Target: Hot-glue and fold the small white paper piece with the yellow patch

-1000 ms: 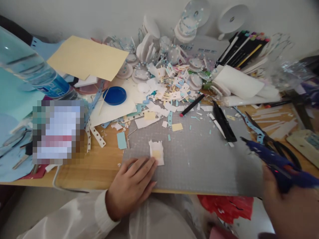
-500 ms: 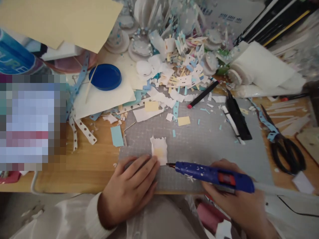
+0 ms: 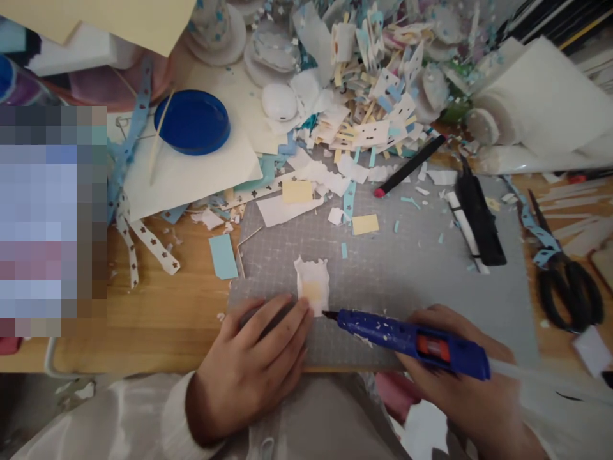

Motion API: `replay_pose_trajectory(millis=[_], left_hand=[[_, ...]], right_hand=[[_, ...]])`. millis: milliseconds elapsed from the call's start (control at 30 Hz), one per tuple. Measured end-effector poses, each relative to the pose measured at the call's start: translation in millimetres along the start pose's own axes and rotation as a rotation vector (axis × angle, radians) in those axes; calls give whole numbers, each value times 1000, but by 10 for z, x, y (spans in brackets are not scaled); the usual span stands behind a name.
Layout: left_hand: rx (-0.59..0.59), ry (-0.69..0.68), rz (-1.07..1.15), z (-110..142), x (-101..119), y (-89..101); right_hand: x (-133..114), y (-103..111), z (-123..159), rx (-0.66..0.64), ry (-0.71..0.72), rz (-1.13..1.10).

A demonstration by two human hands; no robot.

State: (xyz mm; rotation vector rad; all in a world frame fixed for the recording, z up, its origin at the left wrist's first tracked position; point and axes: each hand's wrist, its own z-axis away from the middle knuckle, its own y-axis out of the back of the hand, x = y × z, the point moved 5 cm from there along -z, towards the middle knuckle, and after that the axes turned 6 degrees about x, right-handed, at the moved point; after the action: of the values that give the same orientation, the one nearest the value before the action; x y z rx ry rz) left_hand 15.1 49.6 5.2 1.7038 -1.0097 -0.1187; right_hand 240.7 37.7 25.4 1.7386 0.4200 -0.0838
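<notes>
My left hand [image 3: 261, 361] lies palm down with its fingers spread out, the index fingertip on the lower left of a small white paper piece [image 3: 312, 271]. That piece has a wavy, torn-looking top edge and a pale yellow patch [image 3: 312, 292] near its middle. In my right hand [image 3: 462, 374] is a blue hot glue gun [image 3: 383, 327] with a red part on its side; a translucent stick trails from its back end. Its dark nozzle points left, right by the paper's lower right corner. Whether the nozzle touches the paper I cannot tell.
A grey cutting mat [image 3: 407, 281] covers the desk's middle. Behind it are heaped paper cut-outs [image 3: 373, 131], a blue lid [image 3: 194, 124] and a black pen [image 3: 412, 166]. A black cutter-like tool [image 3: 481, 217] and black-handled scissors [image 3: 567, 287] lie at right. Ribbon strips [image 3: 156, 246] lie at left.
The camera view has shifted slightly, so the desk's contents sit somewhat differently in frame. The glue gun's nozzle stays by the paper's lower right corner; both hands keep nearly the same pose.
</notes>
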Motion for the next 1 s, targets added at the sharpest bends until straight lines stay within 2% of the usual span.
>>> replay_pose_trajectory(millis=[1000], left_hand=[[-17,-20,-19,10,-1,-13]], right_hand=[[-49,-12,-288,107,69,48]])
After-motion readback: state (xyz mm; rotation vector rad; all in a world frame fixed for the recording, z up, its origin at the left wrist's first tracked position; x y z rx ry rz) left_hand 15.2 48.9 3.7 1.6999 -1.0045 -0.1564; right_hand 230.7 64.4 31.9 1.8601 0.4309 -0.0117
